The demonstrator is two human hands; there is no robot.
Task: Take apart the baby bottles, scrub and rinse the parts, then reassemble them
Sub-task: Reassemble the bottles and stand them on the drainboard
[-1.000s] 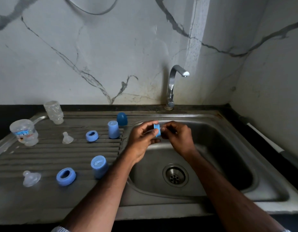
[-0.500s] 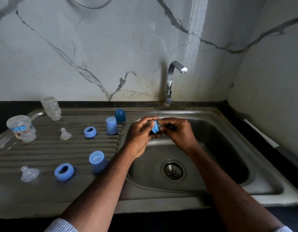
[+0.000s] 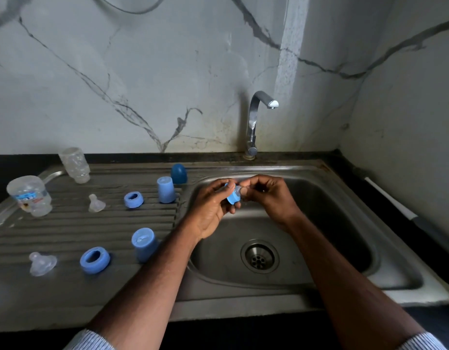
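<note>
Over the steel sink basin (image 3: 331, 223), left hand (image 3: 213, 210) grips a small blue plastic collar ring (image 3: 233, 197); right hand (image 3: 266, 195) pinches its clear silicone teat (image 3: 239, 190). Ribbed drainboard (image 3: 54, 231) count: two clear bottles (image 3: 29, 195), two loose teats (image 3: 96, 203), two blue rings (image 3: 94, 259), three blue caps (image 3: 165, 189).

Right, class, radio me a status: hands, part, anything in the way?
Left hand grips blue collar over sink. Right hand pinches clear teat at it. Nothing in the way.
</note>
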